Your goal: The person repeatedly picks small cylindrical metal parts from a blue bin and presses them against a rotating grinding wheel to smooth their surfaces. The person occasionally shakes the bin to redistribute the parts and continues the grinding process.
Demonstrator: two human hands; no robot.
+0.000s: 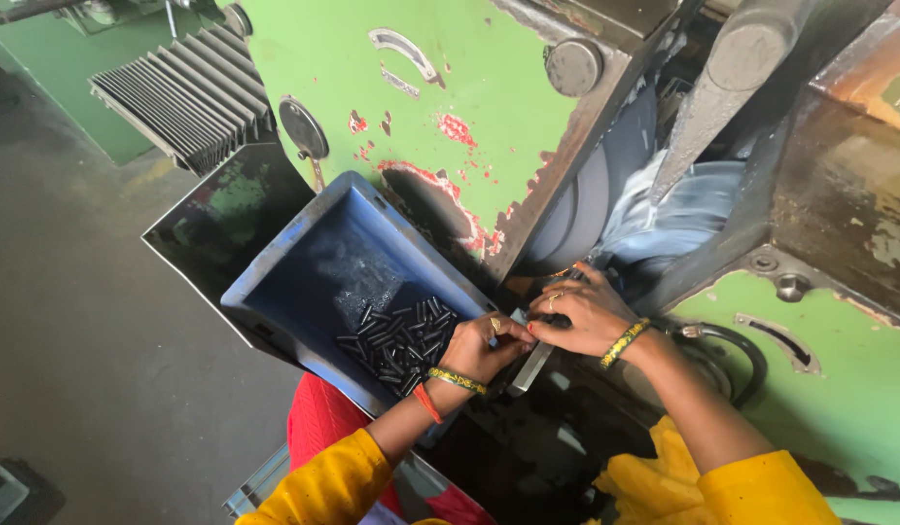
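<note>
Nearest, left hand curled at rim of blue bin of dark pins; right hand pressed flat, fingers closed, on metal rail beside green machine.

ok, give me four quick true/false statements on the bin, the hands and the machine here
1. The blue bin holds small dark metal pins. True.
2. The left hand is at the bin's edge nearest the machine. True.
3. The right hand hangs free in the air. False: it rests on the metal guide rail by the grinding wheel.
4. The machine body is freshly painted red. False: it is green, chipped.
</note>
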